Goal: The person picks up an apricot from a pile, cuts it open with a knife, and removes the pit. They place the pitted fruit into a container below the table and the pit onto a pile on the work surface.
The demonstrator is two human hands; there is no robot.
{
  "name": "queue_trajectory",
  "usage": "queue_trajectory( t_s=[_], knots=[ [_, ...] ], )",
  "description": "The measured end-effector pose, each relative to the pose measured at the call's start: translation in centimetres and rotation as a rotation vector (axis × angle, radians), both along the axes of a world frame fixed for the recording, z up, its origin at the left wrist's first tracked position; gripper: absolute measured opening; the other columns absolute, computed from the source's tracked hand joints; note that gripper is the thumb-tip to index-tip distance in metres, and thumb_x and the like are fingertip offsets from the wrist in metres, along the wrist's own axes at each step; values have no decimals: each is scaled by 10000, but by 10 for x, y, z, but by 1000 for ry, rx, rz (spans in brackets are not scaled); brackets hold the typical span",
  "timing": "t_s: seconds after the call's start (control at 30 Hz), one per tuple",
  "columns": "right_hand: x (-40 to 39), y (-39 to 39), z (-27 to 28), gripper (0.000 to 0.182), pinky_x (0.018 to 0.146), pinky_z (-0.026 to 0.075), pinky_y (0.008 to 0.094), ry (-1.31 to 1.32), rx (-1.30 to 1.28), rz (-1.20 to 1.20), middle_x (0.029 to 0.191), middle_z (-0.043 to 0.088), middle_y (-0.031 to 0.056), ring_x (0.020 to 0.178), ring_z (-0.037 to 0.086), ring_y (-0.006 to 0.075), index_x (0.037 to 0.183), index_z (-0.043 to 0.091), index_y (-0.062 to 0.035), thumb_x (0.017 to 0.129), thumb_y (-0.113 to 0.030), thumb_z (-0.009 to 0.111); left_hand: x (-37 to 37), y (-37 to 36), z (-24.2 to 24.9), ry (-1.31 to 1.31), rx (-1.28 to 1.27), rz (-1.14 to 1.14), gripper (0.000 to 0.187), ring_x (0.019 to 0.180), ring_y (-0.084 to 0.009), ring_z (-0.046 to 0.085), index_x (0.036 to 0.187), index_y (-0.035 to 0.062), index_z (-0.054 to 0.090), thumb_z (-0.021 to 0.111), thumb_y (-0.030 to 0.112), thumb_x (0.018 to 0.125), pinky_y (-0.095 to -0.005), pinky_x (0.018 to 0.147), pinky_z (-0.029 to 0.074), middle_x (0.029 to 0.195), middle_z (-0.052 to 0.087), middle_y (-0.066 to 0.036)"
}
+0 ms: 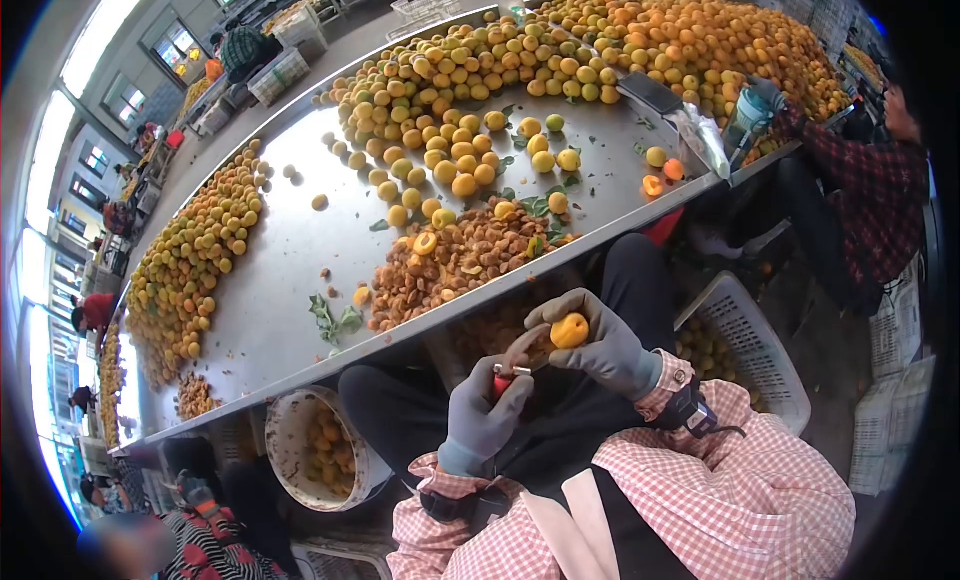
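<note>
Centre of the frame, below the bench [265, 325]: the gloved hands lie close together, the left hand [483, 417] clamped on a red-handled tool [510, 372], the right hand [607, 345] gripping an orange fruit [570, 331]; white bucket [374, 468], lower left

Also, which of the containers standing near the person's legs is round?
The white bucket beside the person's left knee, with yellow fruits inside. Its rim is circular; the crate on the right side is longer, with slotted walls.
</note>
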State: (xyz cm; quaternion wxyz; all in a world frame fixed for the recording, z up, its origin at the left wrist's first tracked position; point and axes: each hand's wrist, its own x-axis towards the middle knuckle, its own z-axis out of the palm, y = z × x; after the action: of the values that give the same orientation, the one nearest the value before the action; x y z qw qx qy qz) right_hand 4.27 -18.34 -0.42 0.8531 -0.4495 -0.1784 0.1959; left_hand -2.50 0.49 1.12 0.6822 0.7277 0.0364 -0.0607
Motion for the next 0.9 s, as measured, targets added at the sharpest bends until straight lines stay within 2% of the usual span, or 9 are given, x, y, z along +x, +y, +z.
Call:
queue_trajectory(
  t_s=[0.07, 0.1, 0.17, 0.37, 0.47, 0.57, 0.63, 0.8, 0.9],
  knots=[
    [-2, 1, 4, 457, 942, 457, 269, 27, 3, 46, 1111, 557, 39, 1050, 546, 122, 1183, 483, -92, 797, 62, 675, -1, -1, -4, -348, 270, -1, 290, 577, -162, 629, 1071, 52, 594, 703, 178, 833, -269, 513, 456, 729, 648, -73],
    [-4, 3, 7, 448, 949, 454, 274, 54, 9, 90, 1111, 557, 40, 1065, 540, 121, 1158, 489, -91, 787, 73, 679, -1, 0, -3, -346, 271, 2, 290, 577, -162, 629, 1071, 52, 594, 703, 178, 833, -269, 513, 456, 729, 648, -73],
    [-9, 5, 16, 438, 949, 455, 275, 95, -1, 91, 1111, 559, 43, 1063, 543, 125, 1143, 490, -93, 787, 84, 672, -3, 3, 1, -464, 570, -6, 348, 647, -250, 660, 1085, 73, 597, 730, 216, 797, -321, 540, 488, 790, 665, -105],
    [-19, 18, 16, 424, 950, 469, 287, 104, 90, 73, 1116, 568, 63, 1070, 564, 159, 1146, 486, -93, 804, 113, 631, -12, 8, -11, -596, 951, 48, 400, 623, -272, 632, 1104, 76, 578, 727, 228, 765, -344, 515, 472, 787, 642, -89],
    [-25, 24, 14, 411, 941, 485, 297, 183, 141, 49, 1117, 578, 79, 1080, 574, 177, 1155, 476, -91, 822, 109, 610, -12, 5, -2, -546, 961, 97, 334, 668, -335, 633, 1073, 86, 584, 689, 97, 756, -367, 561, 490, 805, 648, -131],
    [-27, 29, 18, 415, 966, 469, 329, 267, 168, 36, 1114, 573, 87, 1100, 569, 200, 1163, 470, -80, 818, 101, 616, -11, 3, -7, -504, 944, 176, 339, 679, -337, 637, 1065, 89, 587, 677, 69, 738, -374, 571, 494, 813, 649, -136],
    [-28, 30, 19, 427, 996, 445, 356, 305, 178, 36, 1109, 563, 86, 1113, 560, 214, 1164, 472, -69, 805, 99, 631, -12, 3, -8, -508, 922, 184, 336, 685, -338, 638, 1061, 91, 589, 674, 61, 737, -375, 577, 497, 816, 650, -137],
    [-29, 34, 17, 398, 945, 500, 321, 271, 165, 6, 1132, 576, 105, 1099, 577, 198, 1171, 449, -92, 849, 98, 583, -14, 4, -10, -523, 914, 181, 328, 700, -338, 643, 1053, 94, 595, 664, 41, 736, -374, 588, 502, 824, 652, -136],
    [-30, 34, 19, 402, 949, 500, 328, 287, 185, 19, 1141, 562, 98, 1088, 580, 197, 1174, 445, -89, 848, 101, 583, -14, 6, -13, -596, 980, 166, 359, 666, -266, 628, 1094, 77, 568, 679, 132, 758, -346, 537, 472, 839, 626, -85]
  ],
)
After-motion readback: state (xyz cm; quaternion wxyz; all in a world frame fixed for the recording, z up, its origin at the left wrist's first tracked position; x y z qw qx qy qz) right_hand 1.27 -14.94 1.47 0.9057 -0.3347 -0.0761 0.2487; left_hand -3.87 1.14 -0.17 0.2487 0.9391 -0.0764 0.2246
